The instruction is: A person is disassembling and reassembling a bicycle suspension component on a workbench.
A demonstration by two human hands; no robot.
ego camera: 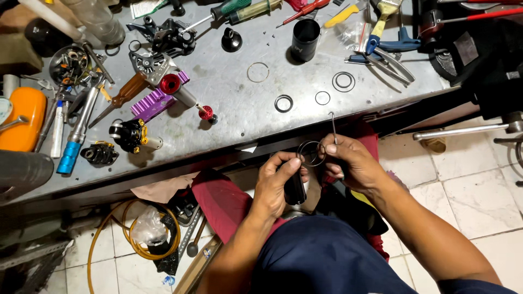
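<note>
**Ring and Tube at the Messy Worktop**

Grey metal worktop (229,103) sits in front of me, and it is full of tools and small parts. White floor tiles (468,201) show below it on my right.

My left hand (275,182) is just under the edge of the worktop. Its fingers are wrapped around a short black tube (295,188), which stands almost upright. My right hand (351,163) is close beside it. Its fingers pinch a thin metal pick (333,126) with a little hook on top. A thin black ring (311,153) sits at the top of the tube, between my two hands, and fingers of both hands touch it.

On the worktop, more rings (343,81) lie flat, well apart from each other. A black cup (304,39) stands near the far side. A purple part (155,100) lies to the left, next to a screwdriver with a brown handle (122,97). A blue handled tool (73,144) lies near the left edge. Blue pliers (389,46) rest on the right.
</note>
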